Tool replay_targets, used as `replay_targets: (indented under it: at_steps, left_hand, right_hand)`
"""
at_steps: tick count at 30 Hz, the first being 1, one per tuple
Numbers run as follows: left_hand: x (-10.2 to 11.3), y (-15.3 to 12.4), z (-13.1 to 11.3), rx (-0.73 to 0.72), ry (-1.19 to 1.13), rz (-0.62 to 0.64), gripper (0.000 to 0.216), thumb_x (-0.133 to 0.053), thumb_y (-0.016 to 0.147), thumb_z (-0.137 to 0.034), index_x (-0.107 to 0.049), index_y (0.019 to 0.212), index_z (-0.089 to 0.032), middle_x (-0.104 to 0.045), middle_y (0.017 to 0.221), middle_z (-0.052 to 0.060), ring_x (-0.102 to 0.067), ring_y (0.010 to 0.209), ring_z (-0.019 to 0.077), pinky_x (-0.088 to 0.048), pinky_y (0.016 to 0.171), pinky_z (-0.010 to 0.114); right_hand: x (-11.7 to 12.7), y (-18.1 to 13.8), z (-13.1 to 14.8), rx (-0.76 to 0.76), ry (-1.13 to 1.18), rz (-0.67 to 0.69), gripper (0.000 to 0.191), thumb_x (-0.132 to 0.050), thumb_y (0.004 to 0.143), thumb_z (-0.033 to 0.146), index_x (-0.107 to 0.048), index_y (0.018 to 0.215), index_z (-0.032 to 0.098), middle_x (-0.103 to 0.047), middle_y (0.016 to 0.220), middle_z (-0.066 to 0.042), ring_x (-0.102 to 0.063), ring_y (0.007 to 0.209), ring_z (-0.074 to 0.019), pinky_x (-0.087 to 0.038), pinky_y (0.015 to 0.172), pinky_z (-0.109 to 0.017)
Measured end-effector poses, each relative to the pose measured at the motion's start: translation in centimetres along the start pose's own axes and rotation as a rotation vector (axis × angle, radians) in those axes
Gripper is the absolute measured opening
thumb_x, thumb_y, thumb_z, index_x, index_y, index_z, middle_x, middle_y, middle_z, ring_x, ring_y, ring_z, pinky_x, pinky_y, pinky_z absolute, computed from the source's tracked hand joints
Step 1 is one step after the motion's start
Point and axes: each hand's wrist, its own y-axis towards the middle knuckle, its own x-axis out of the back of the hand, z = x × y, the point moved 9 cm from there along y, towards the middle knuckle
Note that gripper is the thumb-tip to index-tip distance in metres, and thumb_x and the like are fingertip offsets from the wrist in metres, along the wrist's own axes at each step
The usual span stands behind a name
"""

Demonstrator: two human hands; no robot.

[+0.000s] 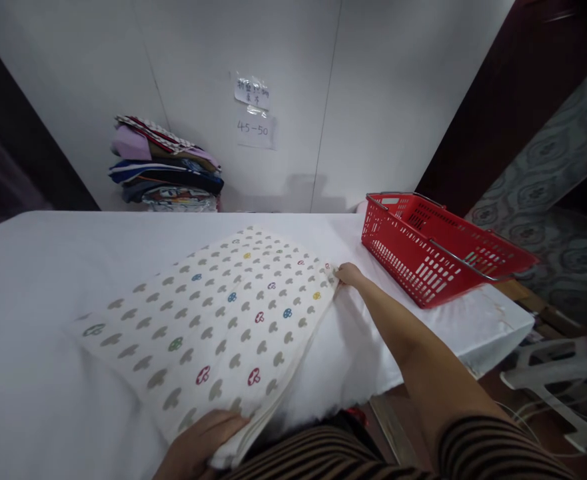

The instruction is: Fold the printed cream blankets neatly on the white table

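A white cloth printed with grey mushroom shapes and a few red, blue, green and yellow ones lies spread over the white-covered table. Its near edge shows several layers and hangs a little over the table's front. My left hand grips the near corner, fingers together on top and thumb out of sight. At the right-hand corner, my right hand pinches the cloth, with that arm stretched forward.
A red plastic basket with metal handles stands on the table's right side. Folded clothes are stacked at the back left. Paper signs hang on the white wall. A white stool stands at the lower right.
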Motion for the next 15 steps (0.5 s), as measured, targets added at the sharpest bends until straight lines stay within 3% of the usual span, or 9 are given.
replay_targets:
  at_steps: [5,10,15]
  left_hand:
    - [0.3,-0.5,0.9,-0.011,0.048,-0.017,0.039,-0.036,0.082,-0.052,-0.060,0.109,-0.040,-0.067,0.093,0.005,-0.063,0.084,0.0237,-0.053,0.070,0.028]
    - [-0.5,-1.1,2.4,-0.085,0.148,0.182,0.039,-0.044,0.081,-0.042,-0.050,0.119,-0.048,-0.067,0.099,0.000,-0.064,0.087,0.0227,-0.056,0.071,0.028]
    - [-0.4,-0.3,1.8,-0.055,0.127,0.234,0.043,-0.044,0.079,-0.039,-0.046,0.120,-0.053,-0.067,0.101,-0.003,-0.064,0.088,0.0242,-0.058,0.070,0.031]
  right_hand:
    - [0.7,-0.3,0.1,-0.026,-0.156,-0.011,0.016,-0.059,0.070,0.019,-0.066,0.084,0.013,-0.068,0.080,-0.011,-0.064,0.076,-0.0202,-0.044,0.064,-0.023]
    - [1.4,-0.3,0.1,-0.057,-0.205,-0.075,0.039,-0.058,0.072,0.028,-0.059,0.109,0.015,-0.061,0.111,-0.014,-0.059,0.097,-0.0236,-0.044,0.068,-0.025]
    - [1.0,0.7,0.1,-0.088,-0.176,-0.034,0.030,-0.060,0.071,0.028,-0.064,0.095,0.010,-0.066,0.091,-0.013,-0.062,0.085,-0.0217,-0.043,0.062,-0.022]
